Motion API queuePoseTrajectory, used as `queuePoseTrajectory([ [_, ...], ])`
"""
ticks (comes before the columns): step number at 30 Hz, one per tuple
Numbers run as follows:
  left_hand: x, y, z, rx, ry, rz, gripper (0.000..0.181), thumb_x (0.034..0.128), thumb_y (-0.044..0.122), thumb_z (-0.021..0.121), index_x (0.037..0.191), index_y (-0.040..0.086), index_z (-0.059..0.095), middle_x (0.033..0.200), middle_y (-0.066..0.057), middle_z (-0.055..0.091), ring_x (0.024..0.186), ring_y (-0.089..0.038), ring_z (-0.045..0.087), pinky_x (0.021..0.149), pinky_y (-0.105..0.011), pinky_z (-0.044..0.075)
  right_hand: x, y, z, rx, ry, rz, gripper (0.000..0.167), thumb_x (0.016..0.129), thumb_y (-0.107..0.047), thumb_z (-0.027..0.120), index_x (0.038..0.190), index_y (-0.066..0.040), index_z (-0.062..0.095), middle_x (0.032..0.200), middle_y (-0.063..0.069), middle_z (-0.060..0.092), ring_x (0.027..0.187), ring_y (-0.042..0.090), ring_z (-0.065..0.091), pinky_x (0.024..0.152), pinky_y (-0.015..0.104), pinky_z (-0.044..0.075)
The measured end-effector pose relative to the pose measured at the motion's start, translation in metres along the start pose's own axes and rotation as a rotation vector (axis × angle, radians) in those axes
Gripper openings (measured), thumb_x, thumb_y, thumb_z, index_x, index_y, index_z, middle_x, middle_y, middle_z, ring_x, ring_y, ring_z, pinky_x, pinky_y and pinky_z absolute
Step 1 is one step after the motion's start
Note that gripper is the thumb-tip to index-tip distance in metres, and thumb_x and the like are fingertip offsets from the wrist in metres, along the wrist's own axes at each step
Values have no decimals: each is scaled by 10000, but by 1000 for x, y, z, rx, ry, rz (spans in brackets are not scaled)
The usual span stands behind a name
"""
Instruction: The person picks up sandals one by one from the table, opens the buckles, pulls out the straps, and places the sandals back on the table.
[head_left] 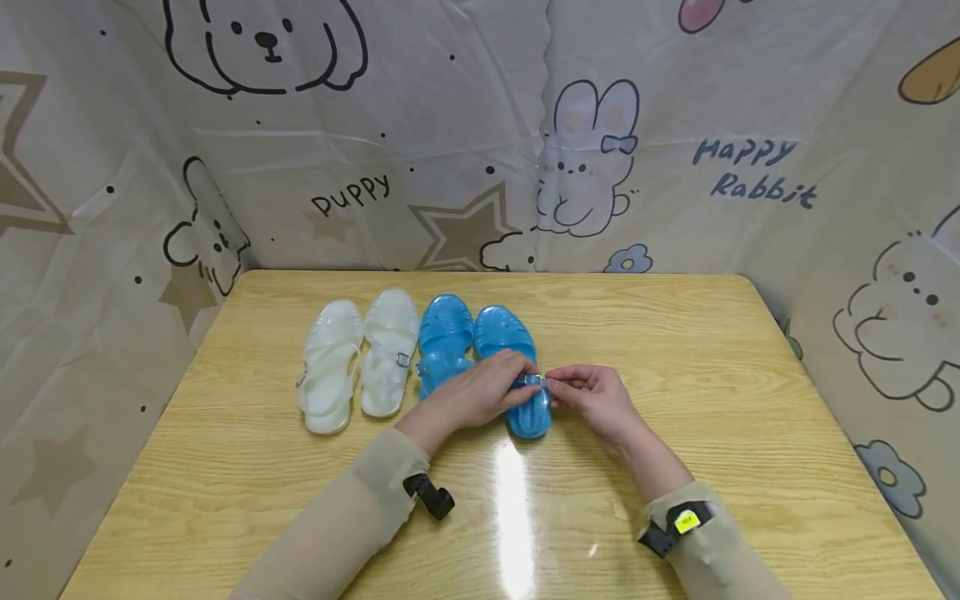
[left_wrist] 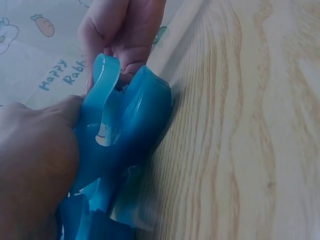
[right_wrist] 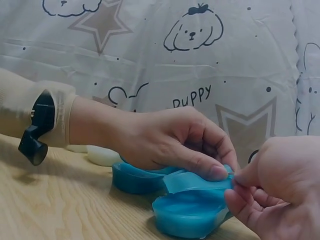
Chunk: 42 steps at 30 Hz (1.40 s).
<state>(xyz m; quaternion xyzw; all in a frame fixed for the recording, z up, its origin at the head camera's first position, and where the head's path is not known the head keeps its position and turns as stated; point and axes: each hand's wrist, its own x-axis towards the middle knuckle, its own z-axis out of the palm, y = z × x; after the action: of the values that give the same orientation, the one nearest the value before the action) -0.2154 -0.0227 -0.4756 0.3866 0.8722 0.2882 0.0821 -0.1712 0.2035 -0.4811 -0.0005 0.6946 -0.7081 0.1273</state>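
Pale cartoon-printed sheeting (head_left: pixel 465 108) hangs behind and beside a wood-grain table (head_left: pixel 675 333); glare (head_left: pixel 514 517) streaks its top.

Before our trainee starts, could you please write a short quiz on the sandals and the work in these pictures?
1. How many sandals are on the table?
2. True or false: the left grip is on a white sandal.
3. In the head view, the right grip is at: (a) a table corner; (b) the buckle of the rightmost blue sandal; (c) a wristband.

Key: 1. Four. 2. False; it is on the rightmost blue sandal. 3. b.
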Motion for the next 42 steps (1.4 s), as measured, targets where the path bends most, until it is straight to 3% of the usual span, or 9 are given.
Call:
queuePoseTrajectory([
  [14, -1, 2, 0, 17, -5, 38, 317, 1136, 382, 507, 1263, 125, 644, 1174, 22, 632, 1135, -135, 569, 990, -328, 505, 7, -1, 2, -104, 37, -16, 190, 987, 55, 708, 1147, 159, 716, 1013, 152, 772, 831, 133, 718, 736, 256, 602],
  [20, -2, 2, 1, 12, 0, 20, 368, 1137, 427, 480, 1293, 135, 641, 1217, 15, 638, 1177, -138, 572, 1016, -331, 503, 5, -6, -1, -147, -2, -41, 184, 991, 22, 720, 1135, 135, 739, 1034, 152, 775, 851, 133, 719, 762, 272, 603],
  [26, -3, 3, 3, 7, 22, -10, 383, 1131, 439, 473, 1318, 141, 625, 1254, 4, 635, 1211, -144, 572, 1039, -338, 499, 3, -12, -9, -85, -68, 4, 224, 1021, 43, 656, 1205, 162, 702, 1106, 160, 764, 896, 164, 736, 863, 348, 613],
  [32, -3, 3, 4, 14, 47, 5, 344, 1133, 394, 485, 1293, 121, 620, 1222, -1, 633, 1171, -143, 573, 1017, -327, 509, 3, -10, -2, -49, -6, 13, 232, 1018, 43, 663, 1203, 180, 689, 1079, 160, 762, 893, 152, 734, 849, 346, 619],
  [42, -3, 5, 5, 33, 79, 17, 281, 1129, 318, 519, 1277, 102, 622, 1203, -15, 644, 1142, -148, 581, 994, -315, 515, 3, -3, 9, -7, 70, -42, 241, 1002, 46, 689, 1205, 176, 689, 1040, 148, 760, 921, 153, 731, 856, 359, 619],
])
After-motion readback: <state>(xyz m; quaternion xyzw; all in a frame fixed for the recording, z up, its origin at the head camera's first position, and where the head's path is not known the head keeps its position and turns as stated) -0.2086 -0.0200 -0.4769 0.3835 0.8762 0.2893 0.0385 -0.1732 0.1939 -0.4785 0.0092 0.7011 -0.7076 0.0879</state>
